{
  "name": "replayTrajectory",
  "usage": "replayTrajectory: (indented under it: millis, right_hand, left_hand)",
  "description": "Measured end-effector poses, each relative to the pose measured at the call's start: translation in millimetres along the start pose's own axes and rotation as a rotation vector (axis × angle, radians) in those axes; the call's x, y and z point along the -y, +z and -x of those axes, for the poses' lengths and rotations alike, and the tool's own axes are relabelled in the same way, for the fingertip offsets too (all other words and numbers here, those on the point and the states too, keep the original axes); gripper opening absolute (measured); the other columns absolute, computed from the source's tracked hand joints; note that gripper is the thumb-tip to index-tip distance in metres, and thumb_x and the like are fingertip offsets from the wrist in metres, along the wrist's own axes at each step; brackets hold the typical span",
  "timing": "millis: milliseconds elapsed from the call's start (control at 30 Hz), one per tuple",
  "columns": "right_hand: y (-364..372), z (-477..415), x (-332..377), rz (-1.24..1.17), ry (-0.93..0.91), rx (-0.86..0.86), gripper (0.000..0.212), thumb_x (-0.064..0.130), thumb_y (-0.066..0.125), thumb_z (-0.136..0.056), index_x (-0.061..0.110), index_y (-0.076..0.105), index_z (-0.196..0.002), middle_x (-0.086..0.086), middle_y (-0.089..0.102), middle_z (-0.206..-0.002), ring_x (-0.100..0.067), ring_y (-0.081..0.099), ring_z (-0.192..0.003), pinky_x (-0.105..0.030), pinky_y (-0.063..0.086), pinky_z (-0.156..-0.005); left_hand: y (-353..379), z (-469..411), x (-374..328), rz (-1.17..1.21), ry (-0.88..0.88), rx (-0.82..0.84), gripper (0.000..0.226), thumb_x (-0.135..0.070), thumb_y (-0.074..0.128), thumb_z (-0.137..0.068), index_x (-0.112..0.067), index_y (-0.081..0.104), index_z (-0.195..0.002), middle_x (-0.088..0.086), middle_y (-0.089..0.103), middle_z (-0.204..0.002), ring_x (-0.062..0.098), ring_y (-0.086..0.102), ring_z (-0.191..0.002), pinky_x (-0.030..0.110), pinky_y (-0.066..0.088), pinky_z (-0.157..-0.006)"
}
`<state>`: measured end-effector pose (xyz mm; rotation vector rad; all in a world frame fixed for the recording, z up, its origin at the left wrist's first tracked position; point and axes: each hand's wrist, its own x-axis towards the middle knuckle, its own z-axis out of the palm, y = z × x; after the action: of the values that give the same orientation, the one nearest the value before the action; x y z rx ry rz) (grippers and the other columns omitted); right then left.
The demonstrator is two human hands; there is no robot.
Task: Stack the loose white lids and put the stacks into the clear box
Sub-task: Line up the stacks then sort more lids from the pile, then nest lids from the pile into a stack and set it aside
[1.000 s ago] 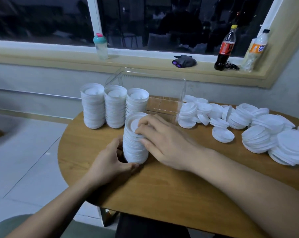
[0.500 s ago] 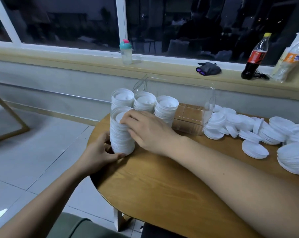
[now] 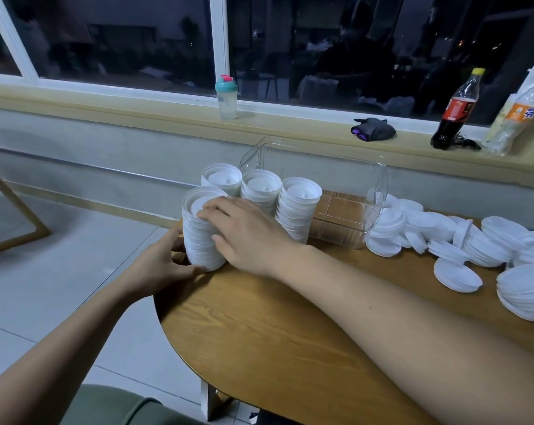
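Observation:
A tall stack of white lids point(image 3: 199, 237) stands at the table's left edge. My left hand point(image 3: 164, 265) grips its base from the left. My right hand point(image 3: 247, 234) wraps its right side, fingertips over the top rim. Three more lid stacks point(image 3: 296, 210) stand in a row just behind. The clear box point(image 3: 345, 191) lies behind them with its mouth toward the stacks; I cannot tell if they stand inside it. Loose white lids point(image 3: 462, 240) lie in heaps on the right of the table.
The round wooden table point(image 3: 290, 332) ends just left of the held stack. On the window sill stand a small teal-capped bottle point(image 3: 226, 98), a dark bundle point(image 3: 373, 130), a cola bottle point(image 3: 454, 110) and an orange-labelled bottle point(image 3: 517, 121). A green seat point(image 3: 112, 406) is below.
Both hands have slid the held stack left across the table, from in front of the right-hand stack to in front of the left-hand one. The camera has panned left.

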<state>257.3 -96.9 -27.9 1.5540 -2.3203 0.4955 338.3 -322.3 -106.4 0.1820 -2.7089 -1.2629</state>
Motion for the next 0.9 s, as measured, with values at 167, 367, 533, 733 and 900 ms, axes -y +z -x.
replayTrajectory:
  millis: [167,367,533,733,900]
  right_hand:
    - [-5,4,3,0.025,-0.005,-0.027,0.055,0.015,0.069,-0.096,0.010,0.056,-0.149,-0.010,0.049,-0.159,-0.030,0.049,-0.144,-0.042,0.032,-0.120]
    - [-14,20,5,0.008,-0.024,-0.075,0.056,0.013,0.069,-0.095,0.010,0.056,-0.149,-0.012,0.047,-0.160,-0.032,0.049,-0.143,-0.046,0.038,-0.119]
    - [-29,46,0,-0.020,0.003,-0.106,0.056,0.015,0.067,-0.097,0.013,0.054,-0.151,-0.008,0.046,-0.160,-0.031,0.049,-0.143,-0.044,0.038,-0.118]
    - [-46,89,-19,-0.004,0.085,-0.144,0.052,0.021,0.064,-0.100,0.014,0.056,-0.151,-0.005,0.051,-0.155,-0.028,0.051,-0.139,-0.045,0.041,-0.118]
    - [-59,133,-44,0.027,0.157,-0.157,0.048,0.019,0.064,-0.100,0.013,0.058,-0.147,-0.004,0.055,-0.147,-0.028,0.054,-0.133,-0.048,0.044,-0.113]
  left_hand:
    - [-2,7,6,0.022,0.010,-0.050,0.081,-0.027,0.099,-0.078,-0.043,0.052,-0.142,-0.019,0.073,-0.128,-0.004,0.068,-0.119,0.027,0.056,-0.095]
    - [-3,34,-5,0.016,0.082,-0.211,0.091,-0.044,0.101,-0.070,-0.036,0.050,-0.144,-0.021,0.061,-0.144,0.000,0.060,-0.126,0.037,0.052,-0.095]
    - [4,58,-29,0.064,0.113,-0.323,0.080,-0.057,0.100,-0.065,-0.030,0.056,-0.126,-0.017,0.069,-0.124,0.007,0.066,-0.114,0.035,0.052,-0.084]
    - [29,59,-61,0.037,0.199,-0.184,0.051,-0.039,0.095,-0.076,-0.023,0.067,-0.116,-0.012,0.073,-0.117,0.011,0.068,-0.107,0.029,0.049,-0.080]
    - [68,46,-94,0.089,0.278,-0.057,0.046,-0.042,0.089,-0.079,-0.026,0.067,-0.116,-0.007,0.073,-0.112,0.014,0.067,-0.103,0.027,0.049,-0.079]
